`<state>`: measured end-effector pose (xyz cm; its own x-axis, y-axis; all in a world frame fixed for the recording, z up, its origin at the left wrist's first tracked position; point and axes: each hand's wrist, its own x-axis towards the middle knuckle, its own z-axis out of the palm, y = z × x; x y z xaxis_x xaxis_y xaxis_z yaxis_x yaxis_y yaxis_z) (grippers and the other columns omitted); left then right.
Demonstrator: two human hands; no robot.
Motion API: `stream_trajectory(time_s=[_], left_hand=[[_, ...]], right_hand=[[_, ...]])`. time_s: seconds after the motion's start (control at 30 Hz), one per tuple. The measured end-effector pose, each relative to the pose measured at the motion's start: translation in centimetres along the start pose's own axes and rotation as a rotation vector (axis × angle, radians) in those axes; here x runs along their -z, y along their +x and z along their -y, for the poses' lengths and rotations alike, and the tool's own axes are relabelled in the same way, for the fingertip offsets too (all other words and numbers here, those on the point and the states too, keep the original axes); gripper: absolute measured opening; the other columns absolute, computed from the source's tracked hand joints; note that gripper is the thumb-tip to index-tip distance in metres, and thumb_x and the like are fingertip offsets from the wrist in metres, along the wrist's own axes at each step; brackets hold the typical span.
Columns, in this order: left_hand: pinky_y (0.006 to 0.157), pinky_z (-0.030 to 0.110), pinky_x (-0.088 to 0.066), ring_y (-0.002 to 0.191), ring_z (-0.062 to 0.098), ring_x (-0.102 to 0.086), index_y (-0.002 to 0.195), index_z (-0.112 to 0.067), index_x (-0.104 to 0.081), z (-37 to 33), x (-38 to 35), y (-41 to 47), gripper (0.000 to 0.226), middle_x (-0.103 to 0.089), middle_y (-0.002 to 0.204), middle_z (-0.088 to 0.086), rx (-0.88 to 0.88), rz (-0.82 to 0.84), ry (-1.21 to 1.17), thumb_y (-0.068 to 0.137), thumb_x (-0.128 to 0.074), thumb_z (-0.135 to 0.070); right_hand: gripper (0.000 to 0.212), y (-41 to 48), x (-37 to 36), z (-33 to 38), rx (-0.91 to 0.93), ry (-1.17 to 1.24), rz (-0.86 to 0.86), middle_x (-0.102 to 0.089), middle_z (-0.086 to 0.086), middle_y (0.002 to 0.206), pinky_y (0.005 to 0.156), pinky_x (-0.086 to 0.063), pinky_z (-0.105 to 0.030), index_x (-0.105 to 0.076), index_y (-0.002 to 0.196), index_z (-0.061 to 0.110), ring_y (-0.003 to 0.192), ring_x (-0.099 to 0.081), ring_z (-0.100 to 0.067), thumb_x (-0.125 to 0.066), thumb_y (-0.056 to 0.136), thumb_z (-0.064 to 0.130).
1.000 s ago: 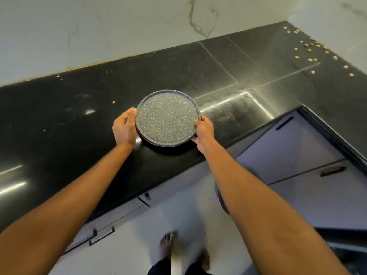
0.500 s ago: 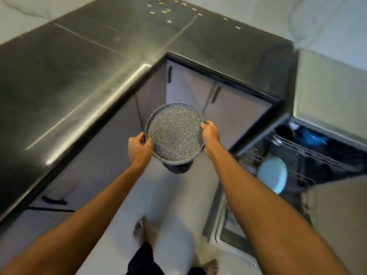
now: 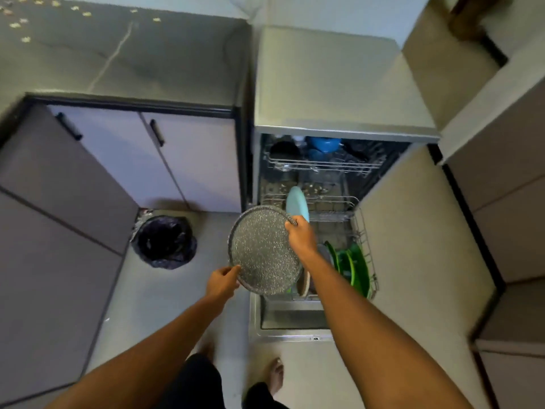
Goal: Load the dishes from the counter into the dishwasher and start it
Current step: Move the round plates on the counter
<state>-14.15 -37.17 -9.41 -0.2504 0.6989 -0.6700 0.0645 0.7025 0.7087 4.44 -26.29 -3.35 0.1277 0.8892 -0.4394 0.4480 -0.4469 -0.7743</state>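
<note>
I hold a round grey speckled plate (image 3: 264, 252) in the air, over the left edge of the pulled-out lower rack (image 3: 364, 240) of the open dishwasher (image 3: 330, 84). My right hand (image 3: 300, 236) grips its upper right rim. My left hand (image 3: 221, 280) pinches its lower left rim. In the rack stand a pale blue plate (image 3: 296, 202) on edge and green plates (image 3: 354, 267). The upper rack (image 3: 324, 163) carries blue and dark dishes.
The black counter (image 3: 132, 54) with scattered crumbs lies at the upper left over lilac cabinet doors (image 3: 188, 160). A bin with a black liner (image 3: 165, 242) stands on the floor left of the dishwasher. The lowered dishwasher door (image 3: 292, 320) is below the rack. My feet are at the bottom.
I have turned right from the counter, carrying the speckled plate in both hands to the open dishwasher. The plate now hangs over the lower rack.
</note>
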Motion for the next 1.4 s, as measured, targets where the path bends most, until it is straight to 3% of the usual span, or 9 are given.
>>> stream_trajectory(time_s=[0.13, 0.27, 0.5, 0.63, 0.73, 0.87, 1.0, 1.1, 1.4], left_hand=[[0.074, 0.035, -0.052, 0.087, 0.022, -0.064, 0.125, -0.009, -0.059, -2.3, -4.1, 1.8, 0.035, -0.067, 0.106, 0.014, -0.048, 0.166, 0.319, 0.097, -0.06, -0.028], [0.093, 0.036, -0.051, 0.104, 0.027, -0.065, 0.125, -0.011, -0.063, -4.6, -8.4, 5.1, 0.038, -0.068, 0.112, 0.011, -0.11, 0.244, 0.605, 0.091, -0.067, -0.028], [0.062, 0.016, -0.044, 0.078, 0.016, -0.06, 0.124, -0.011, -0.063, -9.1, -13.9, 12.5, 0.032, -0.065, 0.096, 0.004, -0.204, 0.388, 0.796, 0.093, -0.065, -0.022], [0.076, 0.029, -0.051, 0.083, 0.024, -0.066, 0.106, -0.016, -0.068, -12.8, -16.1, 17.7, 0.015, -0.068, 0.09, 0.007, -0.295, 0.442, 0.88, 0.095, -0.06, -0.022], [0.079, 0.035, -0.055, 0.082, 0.021, -0.068, 0.09, -0.031, -0.062, -15.4, -18.3, 22.7, 0.012, -0.07, 0.093, 0.005, -0.357, 0.457, 0.915, 0.095, -0.06, -0.021], [0.079, 0.03, -0.056, 0.077, 0.003, -0.064, 0.09, -0.037, -0.062, -17.7, -21.8, 28.7, 0.021, -0.067, 0.086, -0.01, -0.468, 0.444, 0.933, 0.09, -0.068, -0.016], [0.072, 0.005, -0.044, 0.091, 0.012, -0.062, 0.114, -0.012, -0.067, -19.0, -26.7, 32.6, 0.022, -0.065, 0.1, 0.002, -0.576, 0.482, 0.993, 0.093, -0.064, -0.011], [0.068, -0.001, -0.04, 0.093, 0.009, -0.06, 0.118, -0.009, -0.065, -18.4, -30.3, 35.4, 0.025, -0.063, 0.104, -0.002, -0.668, 0.513, 1.079, 0.093, -0.064, -0.013], [0.093, 0.029, -0.048, 0.117, 0.032, -0.06, 0.142, -0.006, -0.048, -17.9, -37.7, 44.8, 0.054, -0.057, 0.136, 0.017, -0.594, 0.514, 1.421, 0.093, -0.064, -0.023]], right_hand=[[0.013, 0.9, 4.7, -3.8, -0.046, 0.013, -0.112, -0.059, 0.002, 0.086, 0.057, -0.04, -0.028, -0.057, 0.11, 0.022, 0.07, -0.055, -0.016, -0.048, 0.103, 0.028], [0.015, 3.6, 8.0, -7.5, -0.137, -0.028, -0.265, -0.066, -0.005, 0.098, 0.071, -0.045, -0.034, -0.058, 0.11, 0.02, 0.088, -0.062, -0.028, -0.049, 0.103, 0.03], [0.023, 10.4, 10.5, -10.6, -0.288, -0.047, -0.464, -0.07, -0.008, 0.114, 0.079, -0.053, -0.041, -0.056, 0.123, 0.021, 0.097, -0.066, -0.032, -0.053, 0.102, 0.029], [0.018, 16.1, 11.4, -11.3, -0.342, -0.005, -0.534, -0.069, -0.01, 0.115, 0.084, -0.055, -0.049, -0.056, 0.119, 0.022, 0.099, -0.066, -0.035, -0.054, 0.101, 0.027], [0.019, 21.2, 11.7, -12.1, -0.329, 0.057, -0.588, -0.07, -0.01, 0.112, 0.082, -0.054, -0.043, -0.058, 0.119, 0.02, 0.099, -0.065, -0.034, -0.053, 0.101, 0.022], [0.02, 26.5, 11.7, -14.6, -0.274, 0.075, -0.64, -0.071, -0.013, 0.104, 0.078, -0.055, -0.047, -0.058, 0.119, 0.018, 0.092, -0.066, -0.034, -0.053, 0.099, 0.018], [0.017, 31.4, 11.7, -18.9, -0.284, 0.102, -0.621, -0.069, -0.012, 0.097, 0.073, -0.055, -0.049, -0.047, 0.114, 0.031, 0.086, -0.065, -0.035, -0.05, 0.1, 0.021], [0.018, 34.0, 11.5, -22.2, -0.262, 0.147, -0.638, -0.065, -0.003, 0.093, 0.068, -0.053, -0.043, -0.044, 0.107, 0.036, 0.082, -0.064, -0.029, -0.049, 0.101, 0.021], [0.023, 37.0, 10.8, -28.9, -0.219, 0.126, -0.639, -0.063, -0.009, 0.098, 0.071, -0.05, -0.037, -0.05, 0.126, 0.016, 0.084, -0.06, -0.026, -0.043, 0.105, 0.022]])
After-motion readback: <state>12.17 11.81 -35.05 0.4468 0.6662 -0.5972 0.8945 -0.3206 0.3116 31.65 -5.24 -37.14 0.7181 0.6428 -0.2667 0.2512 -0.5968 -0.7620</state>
